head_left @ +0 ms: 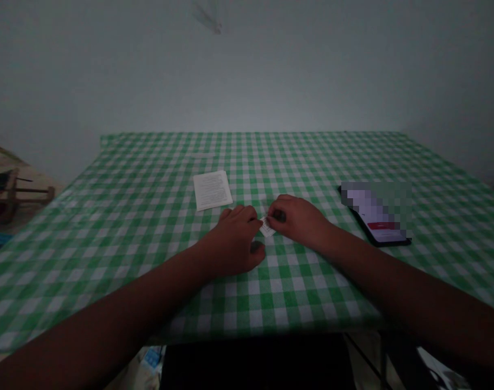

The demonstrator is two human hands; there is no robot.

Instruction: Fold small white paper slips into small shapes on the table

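A small piece of printed white paper (266, 228) lies on the checked tablecloth between my two hands. My right hand (298, 216) has its thumb and forefinger pinched together at the paper's upper right edge. At the left edge of the same piece, my left hand (235, 238) rests palm down, its forefinger tip touching the paper and its thumb held apart. Part of the paper is covered by the fingers. Farther back and to the left lies a larger printed white sheet (213, 190), flat and apart from both hands.
A phone (383, 227) with a lit, partly blurred screen lies right of my right hand. The green and white tablecloth (296, 162) reaches back to a pale wall (271, 65). At the far left stands a wooden piece of furniture (13, 197) beyond the table edge.
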